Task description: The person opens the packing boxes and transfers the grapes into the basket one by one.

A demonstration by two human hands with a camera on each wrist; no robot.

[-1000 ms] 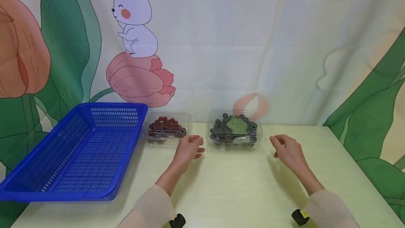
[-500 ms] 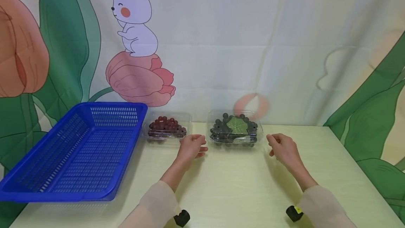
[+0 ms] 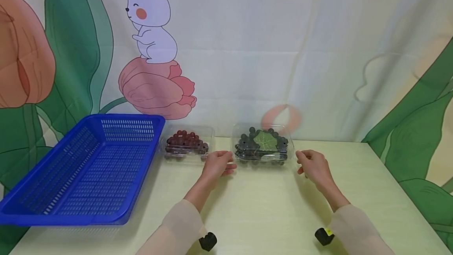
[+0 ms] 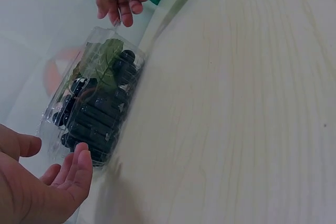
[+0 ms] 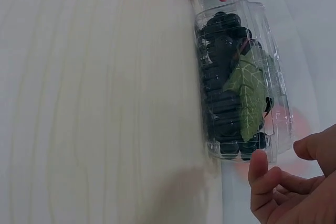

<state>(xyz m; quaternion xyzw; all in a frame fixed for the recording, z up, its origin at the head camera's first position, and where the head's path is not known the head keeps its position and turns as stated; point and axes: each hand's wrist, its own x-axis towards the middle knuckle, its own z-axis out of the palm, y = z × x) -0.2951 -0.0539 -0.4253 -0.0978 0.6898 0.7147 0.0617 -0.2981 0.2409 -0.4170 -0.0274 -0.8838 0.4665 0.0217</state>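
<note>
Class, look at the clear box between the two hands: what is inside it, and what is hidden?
Inside the clear box are dark grapes, with a green leaf over some of them. Whatever lies directly beneath the leaf is covered and cannot be seen.

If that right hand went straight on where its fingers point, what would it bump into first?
The right hand would most likely meet the nearest end of the clear box of dark grapes; I can't tell whether they already touch.
</note>
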